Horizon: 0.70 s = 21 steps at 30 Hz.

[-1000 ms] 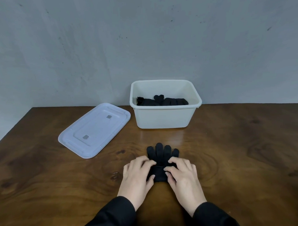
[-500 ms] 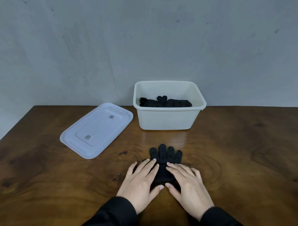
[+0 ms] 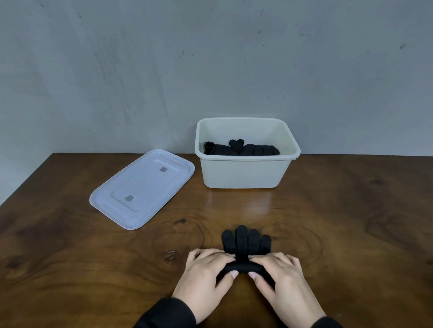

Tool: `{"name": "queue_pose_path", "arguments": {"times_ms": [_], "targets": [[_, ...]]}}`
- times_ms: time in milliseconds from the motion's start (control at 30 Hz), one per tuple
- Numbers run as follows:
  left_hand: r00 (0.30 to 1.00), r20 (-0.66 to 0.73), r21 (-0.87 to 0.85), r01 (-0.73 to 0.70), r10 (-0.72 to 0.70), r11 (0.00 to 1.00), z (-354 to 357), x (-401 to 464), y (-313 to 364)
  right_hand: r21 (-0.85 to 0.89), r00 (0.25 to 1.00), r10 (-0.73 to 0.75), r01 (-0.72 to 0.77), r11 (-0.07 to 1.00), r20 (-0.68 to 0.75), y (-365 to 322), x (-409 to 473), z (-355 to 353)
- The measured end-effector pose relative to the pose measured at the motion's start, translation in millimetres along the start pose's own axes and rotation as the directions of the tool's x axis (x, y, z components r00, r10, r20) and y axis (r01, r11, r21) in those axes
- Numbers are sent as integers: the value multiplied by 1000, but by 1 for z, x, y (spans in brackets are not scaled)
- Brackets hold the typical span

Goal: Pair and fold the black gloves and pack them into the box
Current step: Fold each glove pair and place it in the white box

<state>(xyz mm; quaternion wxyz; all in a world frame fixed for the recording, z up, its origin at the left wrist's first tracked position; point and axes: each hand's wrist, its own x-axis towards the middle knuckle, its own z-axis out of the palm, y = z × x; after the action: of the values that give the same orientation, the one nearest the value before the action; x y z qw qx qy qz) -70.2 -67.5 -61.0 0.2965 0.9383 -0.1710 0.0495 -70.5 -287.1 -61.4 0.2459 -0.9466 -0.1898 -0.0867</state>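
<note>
A stacked pair of black gloves [image 3: 246,241] lies on the wooden table [image 3: 66,255] in front of me, fingers pointing away. Its near cuff end is rolled up into a thick fold. My left hand [image 3: 206,274] grips the left part of that roll, thumb under, fingers curled over. My right hand [image 3: 283,276] grips the right part the same way. Beyond them stands the white box [image 3: 245,175], uncovered, with more black gloves [image 3: 242,148] lying inside it.
The box's white lid [image 3: 142,188] lies flat on the table to the left of the box. A grey wall rises right behind the table. The table's left edge runs diagonally at the far left.
Both hands went from pressing flat on the gloves to curling round the cuff end, which is now rolled up toward the glove fingers.
</note>
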Motion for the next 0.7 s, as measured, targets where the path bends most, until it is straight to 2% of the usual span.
{"name": "queue_pose_path", "arguments": {"times_ms": [67, 133, 200, 267, 333, 433, 500, 567, 633, 700], "targets": [[999, 23, -50, 49, -48, 998, -2, 3, 2, 63, 998, 42, -45, 997, 50, -4, 2, -8], [990, 45, -101, 137, -133, 985, -1, 7, 3, 133, 976, 138, -161, 978, 169, -3, 6, -13], [968, 78, -150, 247, -237, 957, 1, 13, 1, 221, 950, 219, -267, 938, 221, -3, 15, -16], [953, 84, -199, 303, -292, 932, 1, 20, 3, 321, 939, 284, -335, 886, 196, -3, 26, -16], [945, 51, -246, 326, -324, 913, 2, 30, 2, 347, 919, 352, -394, 851, 178, -2, 38, -12], [933, -33, -141, 351, -359, 926, 0, 42, 5, 186, 942, 327, -334, 924, 69, 3, 46, -3], [947, -113, -83, 294, -302, 952, 1, 42, 3, 10, 972, 226, -225, 974, -61, 4, 45, 2], [970, -141, 7, 199, -196, 980, 5, 36, -5, -108, 990, 64, -77, 991, -125, 5, 42, 7], [993, -116, 158, -16, 34, 987, 11, 29, -12, -149, 988, -121, 105, 983, -100, 9, 35, 15], [973, -39, 254, -211, 228, 944, 14, 22, -17, -126, 980, -193, 186, 974, -43, 14, 28, 18]]}}
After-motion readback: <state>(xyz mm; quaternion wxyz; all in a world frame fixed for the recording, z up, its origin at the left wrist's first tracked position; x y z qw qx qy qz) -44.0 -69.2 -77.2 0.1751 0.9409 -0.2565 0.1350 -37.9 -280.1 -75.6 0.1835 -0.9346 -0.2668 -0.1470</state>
